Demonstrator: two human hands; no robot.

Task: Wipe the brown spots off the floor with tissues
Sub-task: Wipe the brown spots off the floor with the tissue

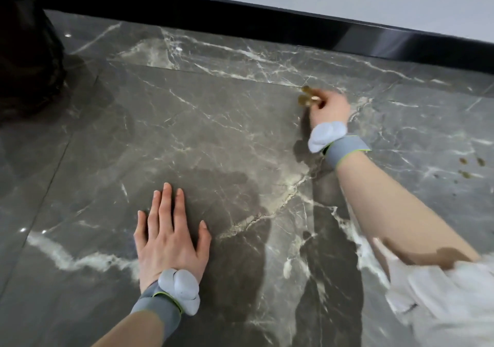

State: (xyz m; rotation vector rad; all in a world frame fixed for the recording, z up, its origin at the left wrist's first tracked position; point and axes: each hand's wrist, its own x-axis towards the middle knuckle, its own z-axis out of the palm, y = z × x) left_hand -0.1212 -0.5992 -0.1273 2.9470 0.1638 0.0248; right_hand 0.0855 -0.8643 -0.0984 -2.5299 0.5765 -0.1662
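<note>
My right hand [330, 109] reaches far across the dark marble floor [213, 138], fingers curled down onto it. A small yellow-brown wad [307, 98], apparently a stained tissue, sticks out at its fingertips and is pressed on the floor by a tile joint. The fingers hide most of the wad. My left hand [171, 237] lies flat on the floor with straight, spread fingers, near me and well left of the right hand. A cluster of small brown spots [470, 167] lies on the floor to the right of my right forearm.
A black skirting board [240, 12] runs along the grey wall at the back. A dark black bag or bin [26, 53] stands at the far left. Both wrists wear grey bands with pale sensors. My white sleeve [449, 301] fills the lower right corner.
</note>
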